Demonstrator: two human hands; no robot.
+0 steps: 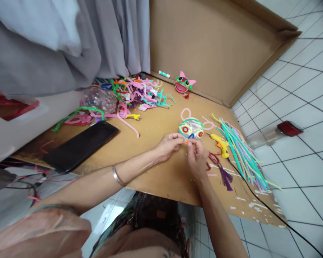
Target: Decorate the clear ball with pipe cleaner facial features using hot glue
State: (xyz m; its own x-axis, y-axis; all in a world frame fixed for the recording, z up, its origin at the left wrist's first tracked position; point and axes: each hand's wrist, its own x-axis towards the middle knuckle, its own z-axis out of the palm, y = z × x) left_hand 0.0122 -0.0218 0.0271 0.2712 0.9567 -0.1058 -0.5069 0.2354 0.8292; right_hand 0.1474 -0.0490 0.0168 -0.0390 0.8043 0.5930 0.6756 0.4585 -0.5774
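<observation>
Between the fingertips of both hands is a short piece of orange pipe cleaner [187,142], mostly covered by the fingers. My left hand [170,146] pinches its left end and my right hand [197,154] its right end. Just beyond them lies a round, clear-looking animal face [193,124] outlined in green, with red-and-yellow eyes, a blue nose piece and pink loop ears. To the right of my right hand rest a yellow glue gun [220,144], dark red bent pipe cleaners [214,159] and a purple tassel [226,178].
A bundle of pastel pipe cleaners [240,154] lies at the right. A finished-looking animal head [183,83] and a glue stick [164,74] stand by the cardboard wall [204,46]. Tangled pipe cleaners [137,91] and a black phone-like slab [82,146] are left. The gun's cord [261,200] crosses the table edge.
</observation>
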